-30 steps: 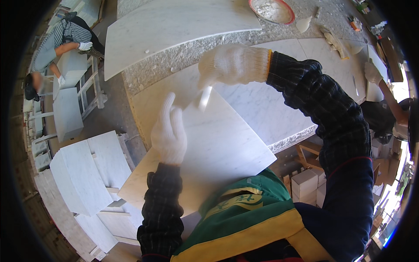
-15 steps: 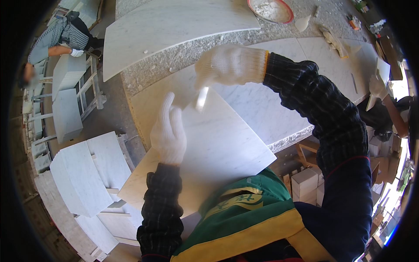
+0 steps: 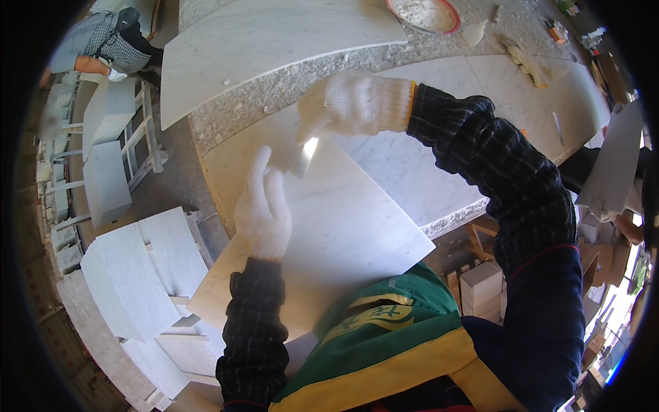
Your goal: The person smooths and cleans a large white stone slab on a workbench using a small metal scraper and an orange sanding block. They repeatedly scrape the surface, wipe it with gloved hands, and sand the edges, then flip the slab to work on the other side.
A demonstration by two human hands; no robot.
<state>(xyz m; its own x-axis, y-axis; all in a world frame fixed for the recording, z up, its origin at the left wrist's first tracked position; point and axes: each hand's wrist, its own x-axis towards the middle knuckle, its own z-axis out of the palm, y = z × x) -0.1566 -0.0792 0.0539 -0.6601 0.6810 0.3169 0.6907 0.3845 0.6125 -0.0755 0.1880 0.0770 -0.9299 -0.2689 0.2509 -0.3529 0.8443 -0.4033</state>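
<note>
My right hand (image 3: 350, 103), in a white knitted glove with a yellow-edged cuff, is closed round a flat, shiny metal scraper blade (image 3: 307, 156). The blade slants down to the pale, grey-veined marble slab (image 3: 343, 226) in front of me; whether its tip touches the stone I cannot tell. My left hand (image 3: 264, 213), gloved the same way, rests on the slab's left part with fingers stretched out and nothing in them. The slab reaches back to my green and yellow apron (image 3: 384, 319).
More marble panels lie beyond, a curved one (image 3: 274, 58) and a long one (image 3: 439, 137). A red-rimmed bowl of white powder (image 3: 425, 15) stands at the back. Cut slabs (image 3: 130, 278) lean at left. One person (image 3: 113, 51) works far left; another's slab (image 3: 614, 161) shows at right.
My right hand has shifted slightly left, and the blade has swung to a more leftward slant. My left hand stays put. At right, the other person's slab has come nearer and shows larger.
</note>
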